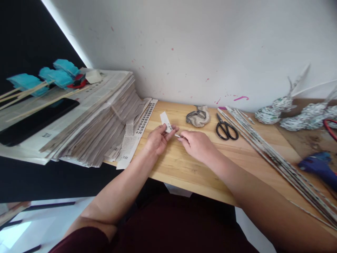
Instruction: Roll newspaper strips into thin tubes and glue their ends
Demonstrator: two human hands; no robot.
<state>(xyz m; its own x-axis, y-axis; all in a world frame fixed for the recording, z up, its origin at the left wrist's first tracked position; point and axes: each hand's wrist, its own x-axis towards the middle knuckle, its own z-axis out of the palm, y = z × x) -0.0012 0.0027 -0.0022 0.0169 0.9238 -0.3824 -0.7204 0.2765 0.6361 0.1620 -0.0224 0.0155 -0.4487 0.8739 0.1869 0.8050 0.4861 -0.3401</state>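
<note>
Maroon clothing (168,225) lies nearest; beyond it, the left hand (158,138) clamps a printed paper strip (165,119) between its fingers, and the right hand (196,143) pinches the strip's narrow end.

I hold a white, black-printed paper strip (165,119) aslant, its flat end jutting beyond my left hand (158,138), its narrow end at my right hand (197,143).

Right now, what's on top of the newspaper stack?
A dark phone-like slab, pale sticks, blue pieces, a red item and a whitish block. Whatever is directly beneath them is covered.
</note>
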